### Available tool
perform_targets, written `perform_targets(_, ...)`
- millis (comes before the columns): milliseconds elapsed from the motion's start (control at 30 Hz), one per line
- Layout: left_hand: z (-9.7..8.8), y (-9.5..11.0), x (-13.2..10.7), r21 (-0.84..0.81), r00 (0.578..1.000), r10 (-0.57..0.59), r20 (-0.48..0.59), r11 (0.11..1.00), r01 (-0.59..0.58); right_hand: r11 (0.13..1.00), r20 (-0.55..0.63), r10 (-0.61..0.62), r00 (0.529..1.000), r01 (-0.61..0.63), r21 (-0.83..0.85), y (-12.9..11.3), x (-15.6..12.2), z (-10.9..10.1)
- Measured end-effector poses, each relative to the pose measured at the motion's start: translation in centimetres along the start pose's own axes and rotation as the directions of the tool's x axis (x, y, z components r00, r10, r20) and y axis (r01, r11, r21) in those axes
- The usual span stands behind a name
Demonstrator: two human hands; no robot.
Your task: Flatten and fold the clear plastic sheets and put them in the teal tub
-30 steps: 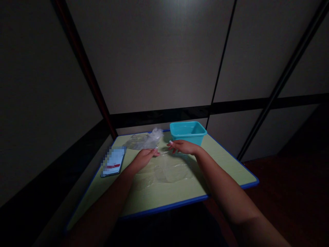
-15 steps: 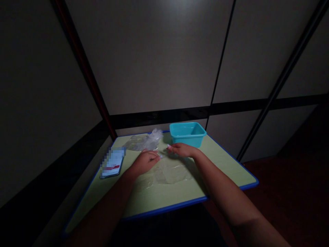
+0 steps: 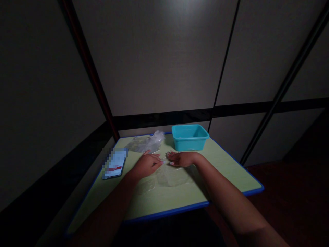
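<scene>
A thin clear plastic bag lies spread on the table in front of me. At its far left edge, my left hand has thumb and forefinger brought together on the film, the other fingers reaching forward. My right hand rests palm down over the bag's far part, its fingers spread and flat. That hand hides some of the bag's far edge, and the see-through film makes its outline faint.
Beyond my right hand stands a turquoise plastic tub. A crumpled clear plastic bag lies at the back left. A phone sits near the left edge of the green, blue-rimmed table. Panelled cupboards rise behind.
My right hand has gone from a pinch beyond the bag to lying flat on it, nearer to me. My left hand stays almost in place. The whole view has shifted slightly.
</scene>
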State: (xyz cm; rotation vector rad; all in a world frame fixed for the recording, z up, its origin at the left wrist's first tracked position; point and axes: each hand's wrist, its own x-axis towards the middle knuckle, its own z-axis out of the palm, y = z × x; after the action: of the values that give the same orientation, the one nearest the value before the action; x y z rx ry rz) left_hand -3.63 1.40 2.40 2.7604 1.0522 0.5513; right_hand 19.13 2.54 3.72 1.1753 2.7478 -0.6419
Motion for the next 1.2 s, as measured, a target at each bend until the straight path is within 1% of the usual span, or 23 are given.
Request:
perform_targets(133, -0.2, 0.3, 0.1, -0.042, 0.988, 0.075, -0.131, 0.996, -0.081, 0.998, 0.094, 0.067, 0.993, -0.066, -0.014, -0.9, -0.2, -0.3)
perform_targets(200, -0.1, 0.3, 0.0, -0.046, 0.987, 0.060, -0.150, 0.997, -0.068, 0.997, 0.116, 0.082, 0.990, -0.081, -0.018, -1.2, -0.1, -0.4)
perform_targets(267, 0.2, 0.1, -0.2, -0.023, 0.995, 0.035, -0.089, 0.999, -0.038, 0.996, 0.130, 0.092, 0.987, -0.091, -0.014, -1.4, -0.1, -0.5)
perform_targets(333, 0.7, -0.2, -0.4, -0.003, 0.999, 0.028, 0.032, 1.000, -0.028, 0.994, 0.139, 0.110, 0.984, -0.110, -0.006, -1.5, -0.2, -0.6)
perform_targets(400, 1.2, -0.6, -0.6, 0.003, 0.989, 0.021, 0.147, 1.000, -0.021, 0.992, 0.141, 0.122, 0.983, -0.124, 0.005, -1.5, -0.2, -0.6)
perform_targets(467, 1.7, -1.0, -0.5, -0.002, 0.982, 0.010, 0.190, 1.000, -0.009, 0.992, 0.126, 0.122, 0.984, -0.125, 0.017, -1.6, -0.2, -0.5)
perform_targets(567, 2.0, -1.2, -0.3, -0.033, 0.989, 0.023, 0.148, 0.999, -0.018, 0.994, 0.090, 0.109, 0.990, -0.111, 0.009, -2.0, -0.1, -0.2)
perform_targets(633, 1.9, -1.1, -0.2, -0.055, 0.993, 0.059, 0.105, 0.997, -0.054, 0.993, 0.086, 0.119, 0.989, -0.118, -0.020, -2.3, 0.1, 0.1)
perform_targets(700, 1.7, -1.1, 0.0, -0.081, 0.992, 0.090, 0.085, 0.993, -0.084, 0.990, 0.086, 0.139, 0.986, -0.136, -0.045, -2.7, 0.1, 0.3)
perform_targets(867, 1.3, -1.0, 0.1, -0.166, 0.990, 0.075, 0.120, 0.985, -0.055, 0.987, 0.080, 0.154, 0.985, -0.150, -0.055, -3.2, 0.0, 0.3)
perform_targets(933, 1.2, -0.9, 0.1, -0.179, 0.987, 0.089, 0.133, 0.982, -0.065, 0.988, 0.076, 0.150, 0.986, -0.146, -0.059, -3.2, 0.0, 0.3)
perform_targets(1033, 1.1, -0.7, 0.2, -0.178, 0.985, 0.100, 0.138, 0.981, -0.075, 0.986, 0.067, 0.152, 0.986, -0.147, -0.075, -2.9, 0.0, 0.4)
perform_targets(1200, 0.9, -0.6, 0.0, -0.147, 0.982, 0.079, 0.169, 0.988, -0.054, 0.969, 0.094, 0.229, 0.969, -0.218, -0.114, -2.7, -0.2, 0.3)
